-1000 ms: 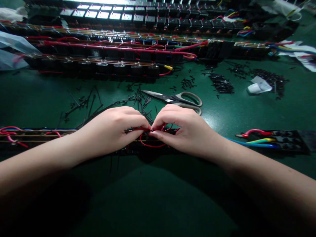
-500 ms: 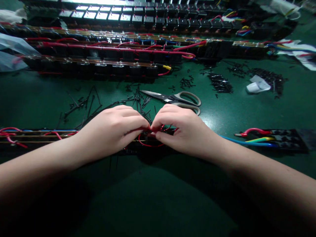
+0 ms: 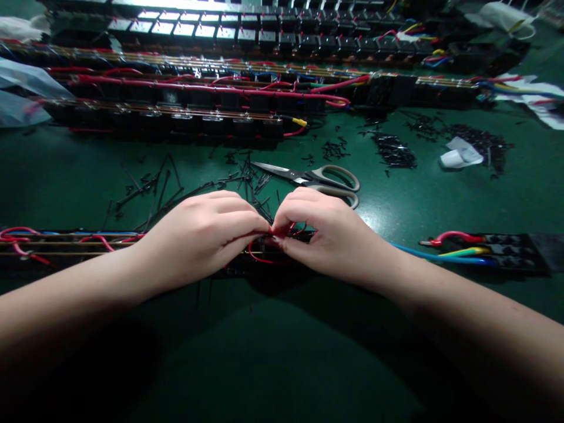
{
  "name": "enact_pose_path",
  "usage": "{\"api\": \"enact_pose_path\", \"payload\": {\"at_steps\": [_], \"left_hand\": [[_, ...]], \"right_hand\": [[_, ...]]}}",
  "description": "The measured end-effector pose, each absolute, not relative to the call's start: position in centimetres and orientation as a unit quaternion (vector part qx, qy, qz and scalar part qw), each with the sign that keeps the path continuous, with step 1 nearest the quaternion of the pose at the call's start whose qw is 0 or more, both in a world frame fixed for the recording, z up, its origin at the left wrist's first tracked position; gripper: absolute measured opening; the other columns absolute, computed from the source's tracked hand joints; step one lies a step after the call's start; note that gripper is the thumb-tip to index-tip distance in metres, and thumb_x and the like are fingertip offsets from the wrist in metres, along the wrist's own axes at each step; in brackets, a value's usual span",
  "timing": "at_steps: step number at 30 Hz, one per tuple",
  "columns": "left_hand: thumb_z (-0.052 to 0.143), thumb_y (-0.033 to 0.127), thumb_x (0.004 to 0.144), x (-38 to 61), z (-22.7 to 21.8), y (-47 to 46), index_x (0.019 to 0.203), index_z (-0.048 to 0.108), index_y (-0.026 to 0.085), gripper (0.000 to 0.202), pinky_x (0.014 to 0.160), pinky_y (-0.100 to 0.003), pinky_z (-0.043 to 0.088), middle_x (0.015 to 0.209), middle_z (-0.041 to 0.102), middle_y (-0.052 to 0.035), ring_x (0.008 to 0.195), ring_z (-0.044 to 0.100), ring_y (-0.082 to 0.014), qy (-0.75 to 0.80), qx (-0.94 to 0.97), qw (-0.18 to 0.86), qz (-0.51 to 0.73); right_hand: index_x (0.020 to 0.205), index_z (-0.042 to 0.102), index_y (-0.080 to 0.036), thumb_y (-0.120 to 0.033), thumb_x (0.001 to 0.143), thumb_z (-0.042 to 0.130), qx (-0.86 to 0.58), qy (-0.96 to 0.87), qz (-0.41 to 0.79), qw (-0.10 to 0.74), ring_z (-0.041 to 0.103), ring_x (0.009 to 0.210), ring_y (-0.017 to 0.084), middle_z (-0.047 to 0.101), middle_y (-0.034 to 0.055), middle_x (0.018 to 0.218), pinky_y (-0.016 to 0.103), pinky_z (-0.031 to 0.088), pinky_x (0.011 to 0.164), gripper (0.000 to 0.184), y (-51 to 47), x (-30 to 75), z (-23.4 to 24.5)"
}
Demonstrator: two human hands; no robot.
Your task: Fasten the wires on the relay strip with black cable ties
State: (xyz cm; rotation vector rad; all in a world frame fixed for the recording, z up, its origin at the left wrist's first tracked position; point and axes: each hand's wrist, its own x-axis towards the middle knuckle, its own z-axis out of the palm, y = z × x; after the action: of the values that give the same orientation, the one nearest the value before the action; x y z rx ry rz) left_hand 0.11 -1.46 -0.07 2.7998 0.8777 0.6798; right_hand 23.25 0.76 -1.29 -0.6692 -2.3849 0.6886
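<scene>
A long black strip of components (image 3: 66, 249) with red, blue and yellow wires lies across the green table in front of me. My left hand (image 3: 202, 232) and my right hand (image 3: 324, 232) meet over its middle, fingertips pinched together on a loop of red wire (image 3: 259, 257). A thin black tie may also be between the fingertips, but I cannot make it out. The strip's right end (image 3: 497, 249) carries red, yellow and blue leads.
Scissors (image 3: 317, 176) lie just beyond my hands. Loose black cable ties (image 3: 154, 185) and cut ends (image 3: 394, 150) are scattered on the table. Several finished wired strips (image 3: 198, 106) fill the back. A scrap of white paper (image 3: 460, 154) lies at right, clear plastic (image 3: 22, 94) at left.
The red wire loop under my fingers has become smaller and tighter. Both hands stay in nearly the same place.
</scene>
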Motion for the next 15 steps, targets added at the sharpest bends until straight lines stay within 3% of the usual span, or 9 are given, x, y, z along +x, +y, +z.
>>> {"api": "enact_pose_path", "payload": {"at_steps": [8, 15], "left_hand": [[0.051, 0.013, 0.102, -0.01, 0.25, -1.29, 0.103, 0.074, 0.015, 0.023, 0.074, -0.024, 0.050, 0.093, 0.077, -0.0052, 0.082, 0.070, -0.0160, 0.280, 0.931, 0.100, 0.214], [0.052, 0.016, 0.102, 0.27, 0.17, -1.23, 0.096, 0.072, 0.014, 0.021, 0.070, -0.022, 0.047, 0.087, 0.074, -0.0038, 0.079, 0.067, -0.0148, 0.306, 0.922, 0.107, 0.214]], "right_hand": [[0.079, 0.065, -0.015, -0.005, 0.085, 0.067, -0.256, -0.886, 0.256, 0.288, 0.057, 0.076, 0.014, 0.066, 0.0020, 0.078, 0.026, 0.043, 0.070, 0.012, 0.83, 23.15, -1.28], [0.082, 0.065, -0.015, -0.004, 0.083, 0.067, -0.260, -0.881, 0.256, 0.302, 0.059, 0.078, 0.014, 0.066, 0.0014, 0.080, 0.026, 0.045, 0.072, 0.011, 0.61, 23.24, -1.13]]}}
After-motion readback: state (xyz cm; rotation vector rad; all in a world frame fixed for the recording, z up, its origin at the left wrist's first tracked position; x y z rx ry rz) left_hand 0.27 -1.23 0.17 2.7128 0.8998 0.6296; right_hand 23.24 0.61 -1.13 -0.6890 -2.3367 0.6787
